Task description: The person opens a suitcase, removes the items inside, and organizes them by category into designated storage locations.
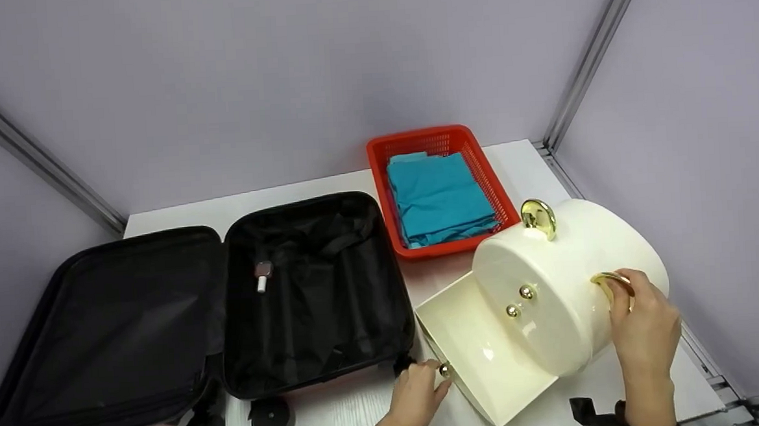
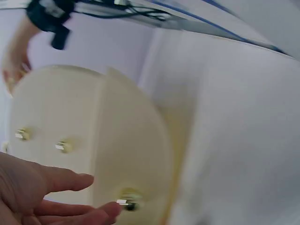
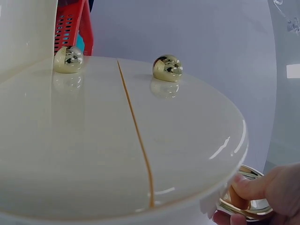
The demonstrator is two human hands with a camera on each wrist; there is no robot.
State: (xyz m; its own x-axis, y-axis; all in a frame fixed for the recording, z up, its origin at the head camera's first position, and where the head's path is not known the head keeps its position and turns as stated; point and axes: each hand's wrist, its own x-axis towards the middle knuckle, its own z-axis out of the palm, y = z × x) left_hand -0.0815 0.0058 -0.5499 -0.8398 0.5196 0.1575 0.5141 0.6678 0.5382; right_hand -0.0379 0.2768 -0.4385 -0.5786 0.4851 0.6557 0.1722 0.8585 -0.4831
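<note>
A glossy cream drum-shaped storage box stands at the right, with one door-like compartment swung or pulled out from its flat front. My left hand is at that compartment's gold knob. In the left wrist view, the left hand has its thumb and fingers apart, one fingertip touching or nearly touching the knob. My right hand grips a gold ring-shaped handle on the box's curved side, its thumb through the ring in the right wrist view. Two more gold knobs show on the front.
An open black suitcase lies at the left, holding a small bottle with a white cap. Behind the box, a red basket holds folded teal cloth. Another gold ring handle stands on the box. Grey walls enclose the white table.
</note>
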